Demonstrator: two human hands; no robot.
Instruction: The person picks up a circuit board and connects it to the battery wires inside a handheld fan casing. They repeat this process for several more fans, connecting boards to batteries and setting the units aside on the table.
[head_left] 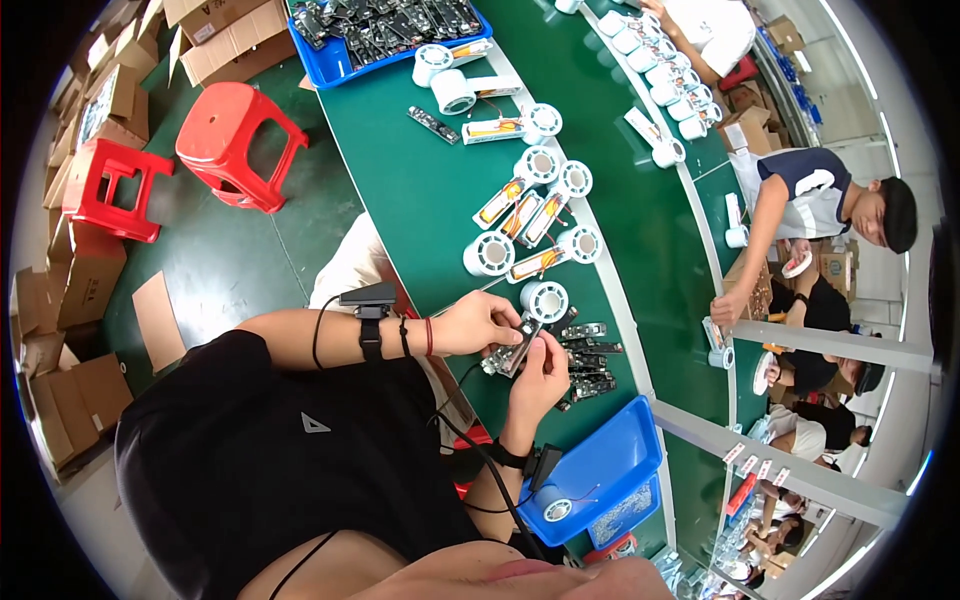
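The white round fan unit (544, 300) with its grey ribbed centre lies on the green desk (420, 190), its handle part towards the person. A small dark circuit board (513, 355) sits tilted just below the fan unit, touching it, above the desk surface.

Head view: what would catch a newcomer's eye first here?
The two hands meet at the middle of the green table: the left hand and the right hand hold a small fan unit with a white round head between them. Beyond them, similar white fan units lie in a row up the table. To the left, two red stools stand on the floor.
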